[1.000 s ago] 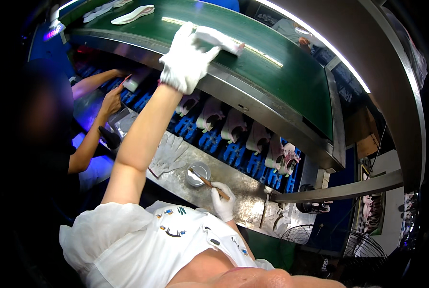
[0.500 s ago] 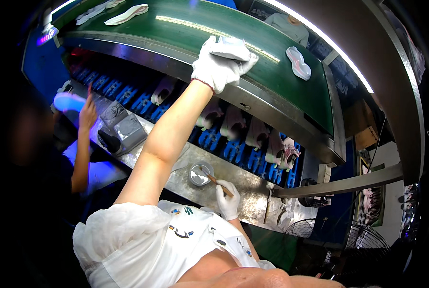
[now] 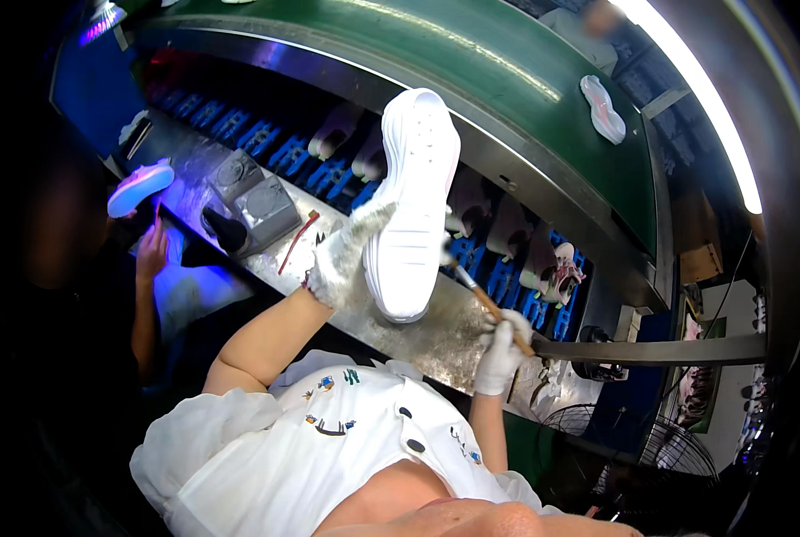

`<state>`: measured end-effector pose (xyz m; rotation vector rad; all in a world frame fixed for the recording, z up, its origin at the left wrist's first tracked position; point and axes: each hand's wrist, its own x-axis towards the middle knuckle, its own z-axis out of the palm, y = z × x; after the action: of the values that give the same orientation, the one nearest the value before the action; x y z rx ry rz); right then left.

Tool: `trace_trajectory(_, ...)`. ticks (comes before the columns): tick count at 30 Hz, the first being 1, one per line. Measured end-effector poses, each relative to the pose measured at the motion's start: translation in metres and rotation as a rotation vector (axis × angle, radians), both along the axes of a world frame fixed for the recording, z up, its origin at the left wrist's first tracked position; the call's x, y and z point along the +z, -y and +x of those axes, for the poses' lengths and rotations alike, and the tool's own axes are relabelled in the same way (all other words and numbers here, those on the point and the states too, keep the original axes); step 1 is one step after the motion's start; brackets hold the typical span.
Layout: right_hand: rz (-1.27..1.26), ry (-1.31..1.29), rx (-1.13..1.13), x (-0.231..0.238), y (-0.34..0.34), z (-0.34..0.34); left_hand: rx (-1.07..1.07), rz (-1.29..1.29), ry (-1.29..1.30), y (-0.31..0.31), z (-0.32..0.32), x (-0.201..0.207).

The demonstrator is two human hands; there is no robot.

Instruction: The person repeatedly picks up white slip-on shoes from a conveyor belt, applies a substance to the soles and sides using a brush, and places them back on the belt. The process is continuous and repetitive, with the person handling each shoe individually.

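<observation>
Grooved white sole (image 3: 413,206) now off belt (image 3: 512,112)

Bright tube (image 3: 706,89) blazing upper right, purple lamp (image 3: 100,25) glowing upper left, metal desk (image 3: 409,345) gleaming mid-scene; over at right, a fan (image 3: 679,449) and pale wall (image 3: 734,398).

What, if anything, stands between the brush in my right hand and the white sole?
Nothing visible does. The brush in the right hand has its blurred tip beside the white sole; contact is unclear. The left hand holds the opposite side.
</observation>
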<state>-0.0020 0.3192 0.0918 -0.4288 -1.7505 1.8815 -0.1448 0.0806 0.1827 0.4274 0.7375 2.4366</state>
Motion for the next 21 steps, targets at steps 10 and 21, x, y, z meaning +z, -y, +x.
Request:
trace_trajectory(10, 0.343, -0.261, 0.151, 0.103, 0.010, -0.038, 0.204, -0.256, 0.162, 0.000, 0.037, -0.028)
trace_trajectory(21, 0.487, -0.148, 0.228, 0.113, 0.019, -0.059, 0.204, -0.317, 0.174, -0.003, 0.041, -0.027)
